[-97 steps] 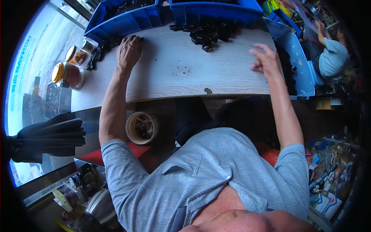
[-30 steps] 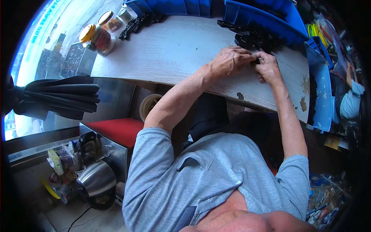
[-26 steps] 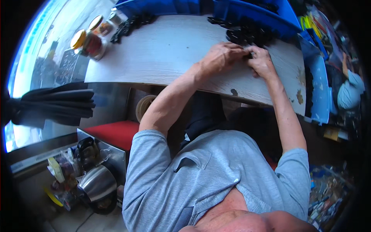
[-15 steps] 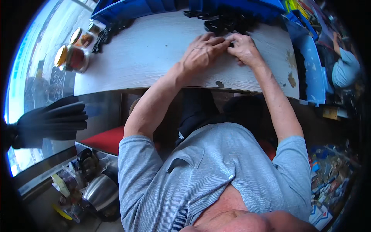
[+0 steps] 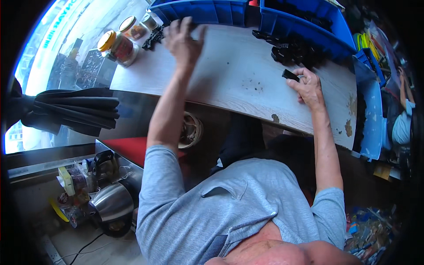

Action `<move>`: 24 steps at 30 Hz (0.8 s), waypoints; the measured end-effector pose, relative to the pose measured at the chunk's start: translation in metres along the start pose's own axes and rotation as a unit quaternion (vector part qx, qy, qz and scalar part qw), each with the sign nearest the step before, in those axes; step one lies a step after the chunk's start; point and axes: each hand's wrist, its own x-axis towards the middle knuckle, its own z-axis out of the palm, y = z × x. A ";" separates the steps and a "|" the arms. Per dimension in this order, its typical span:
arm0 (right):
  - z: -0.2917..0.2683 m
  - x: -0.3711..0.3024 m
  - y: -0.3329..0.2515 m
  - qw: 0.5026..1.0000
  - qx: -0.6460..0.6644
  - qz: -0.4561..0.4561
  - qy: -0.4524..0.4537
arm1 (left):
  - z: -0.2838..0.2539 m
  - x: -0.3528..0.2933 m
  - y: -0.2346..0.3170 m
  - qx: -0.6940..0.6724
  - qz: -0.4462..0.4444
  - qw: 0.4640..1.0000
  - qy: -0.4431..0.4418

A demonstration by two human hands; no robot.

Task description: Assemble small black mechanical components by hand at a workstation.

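Between the thumb and fingers of my right hand [image 5: 311, 90] is a small black block-shaped part [image 5: 289, 75], held just above the table at the right. A pile of black parts [image 5: 291, 51] lies beyond that hand, in front of a blue bin. My left hand [image 5: 183, 46] is raised over the far left of the table with its fingers spread, slightly blurred and holding nothing I can see. Close beside its fingertips lies a smaller heap of black parts [image 5: 153, 39].
Jars with lids, one a yellow-capped jar [image 5: 118, 47], stand at the table's left end. Blue bins [image 5: 207, 12] line the back, and a light blue crate [image 5: 371, 119] is at the right. A steel kettle [image 5: 111, 202] sits low left. Another person [image 5: 404, 126] is at far right.
My hands have parted. The left swung away to the far left heap, while the right stayed at the right with the black part now showing in its fingers. The view has shifted.
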 end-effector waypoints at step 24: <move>0.001 0.004 0.006 0.998 0.044 0.005 0.037 | 0.006 -0.018 -0.036 -0.128 -0.027 0.965 -0.228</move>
